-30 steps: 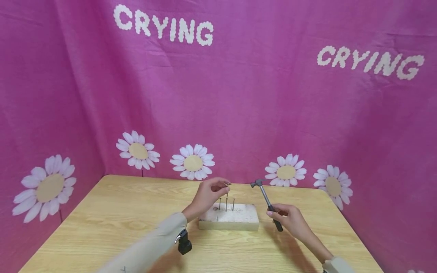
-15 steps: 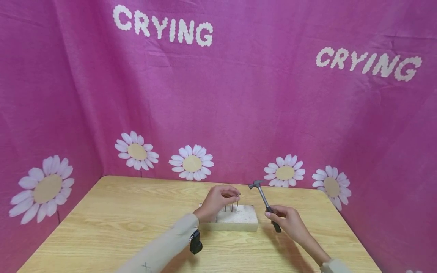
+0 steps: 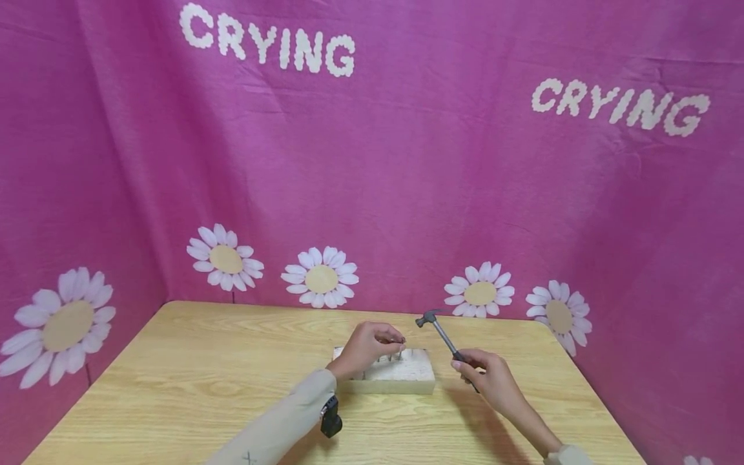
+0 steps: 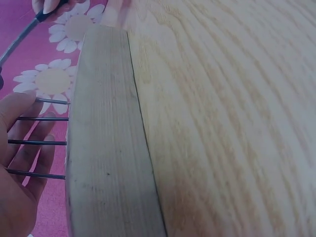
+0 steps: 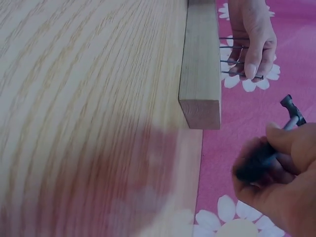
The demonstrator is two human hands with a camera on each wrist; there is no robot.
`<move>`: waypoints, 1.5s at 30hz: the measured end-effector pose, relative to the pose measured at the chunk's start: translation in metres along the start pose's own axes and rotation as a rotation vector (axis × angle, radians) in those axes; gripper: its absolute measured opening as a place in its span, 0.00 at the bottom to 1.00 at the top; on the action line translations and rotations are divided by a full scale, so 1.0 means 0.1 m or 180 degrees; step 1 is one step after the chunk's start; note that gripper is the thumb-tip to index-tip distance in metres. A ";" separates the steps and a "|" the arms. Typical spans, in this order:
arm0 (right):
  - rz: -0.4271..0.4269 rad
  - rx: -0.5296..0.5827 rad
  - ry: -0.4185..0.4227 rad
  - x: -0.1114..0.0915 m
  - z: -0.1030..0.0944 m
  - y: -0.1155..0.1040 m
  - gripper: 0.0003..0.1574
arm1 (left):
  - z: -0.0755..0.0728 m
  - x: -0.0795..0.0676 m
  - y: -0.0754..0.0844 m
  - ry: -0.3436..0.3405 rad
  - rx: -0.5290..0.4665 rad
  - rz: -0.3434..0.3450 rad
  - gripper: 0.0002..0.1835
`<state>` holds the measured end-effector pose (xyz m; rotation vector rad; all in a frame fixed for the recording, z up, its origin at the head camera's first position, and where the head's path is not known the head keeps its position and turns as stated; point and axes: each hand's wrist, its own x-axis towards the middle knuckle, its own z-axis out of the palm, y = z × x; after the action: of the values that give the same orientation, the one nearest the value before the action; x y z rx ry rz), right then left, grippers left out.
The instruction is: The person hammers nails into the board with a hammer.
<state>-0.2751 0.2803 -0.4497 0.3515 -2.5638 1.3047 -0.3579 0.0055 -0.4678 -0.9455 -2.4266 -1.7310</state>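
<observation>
My left hand [image 3: 363, 349] is over the wooden block [image 3: 407, 371], pinching a nail [image 4: 54, 101] between thumb and fingertips. That nail's tip meets the block's top face in the left wrist view. Beside it, in a row, several other nails [image 4: 42, 142] stand upright in the block, partly behind the fingers. To the right of the block, my right hand [image 3: 493, 376] grips a claw hammer [image 3: 445, 336] by its black handle. The hammer's head [image 3: 429, 318] is raised and leans left, apart from the nails.
The block lies on a wood-grain table [image 3: 221, 361]. A pink cloth [image 3: 401, 161] with printed daisies and lettering hangs behind and beside the table. A small black camera [image 3: 330, 418] is strapped to the left wrist.
My left hand has moved right and down, bringing its nail from above the block to its top face. The hammer has tipped a little further left in my right hand.
</observation>
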 end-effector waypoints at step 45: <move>-0.1615 -0.1332 0.0839 0.20 -0.04 -0.47 0.03 | -0.09 0.04 0.03 0.0000 0.0147 0.0021 0.04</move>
<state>-0.2786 0.2548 -0.4058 0.6397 -2.2386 0.5782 -0.3626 0.0003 -0.4602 -0.9477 -2.4491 -1.6654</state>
